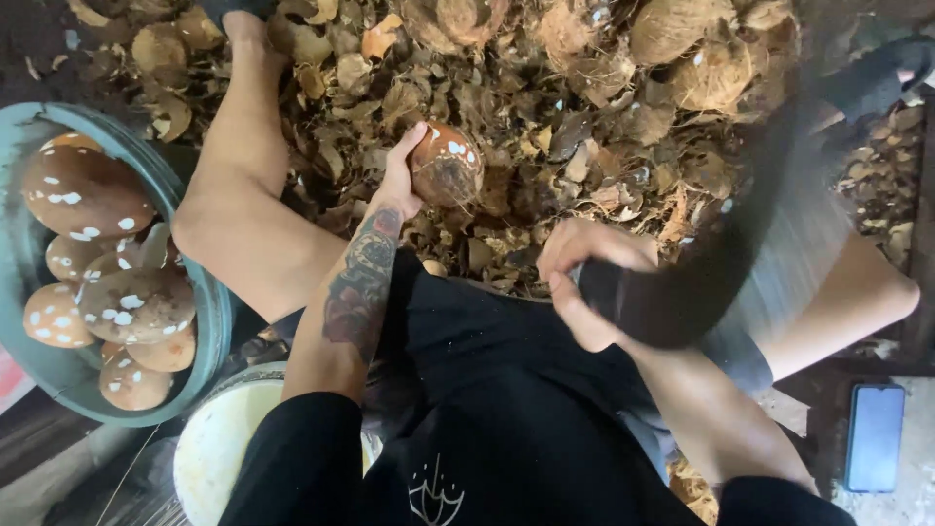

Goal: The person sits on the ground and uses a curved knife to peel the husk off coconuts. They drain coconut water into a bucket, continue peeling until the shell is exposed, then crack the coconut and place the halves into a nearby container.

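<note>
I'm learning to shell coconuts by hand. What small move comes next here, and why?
Probably a chop down onto the coconut: the left hand steadies it over the husk scraps, and the right hand grips a blurred blade, with brown shell remaining.

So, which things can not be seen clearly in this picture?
- Head view: the blade in the right hand is smeared by motion blur; its shape and edge are unclear.
- The coconut is partly covered by the left hand.
- The teal basin is cut off by the left edge.
- The white bucket is partly hidden by the black sleeve.
</note>
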